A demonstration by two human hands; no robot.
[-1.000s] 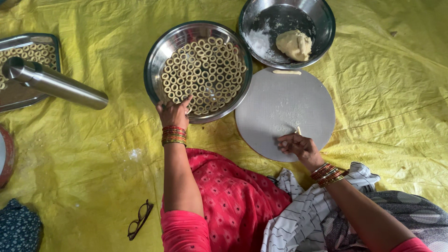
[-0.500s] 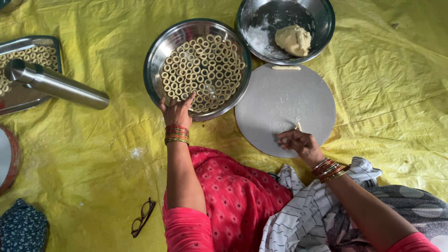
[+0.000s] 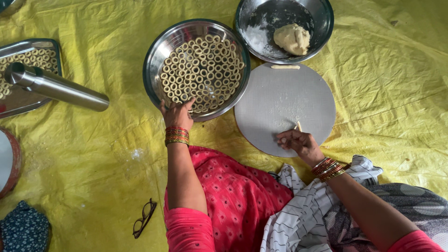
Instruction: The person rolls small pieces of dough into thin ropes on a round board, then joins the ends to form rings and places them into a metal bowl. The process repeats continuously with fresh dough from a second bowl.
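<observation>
left hand (image 3: 176,114) grips the near rim of the ring-filled steel bowl (image 3: 156,56); right of that bowl, right hand (image 3: 298,142) pinches a dough strip (image 3: 297,126), pointing away, on the round board (image 3: 289,93).

no packages, no labels, signs, screens

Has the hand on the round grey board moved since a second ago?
No. The right hand stays at the near edge of the round grey board, pinching a small dough piece, in the same spot relative to the board as before.
</observation>
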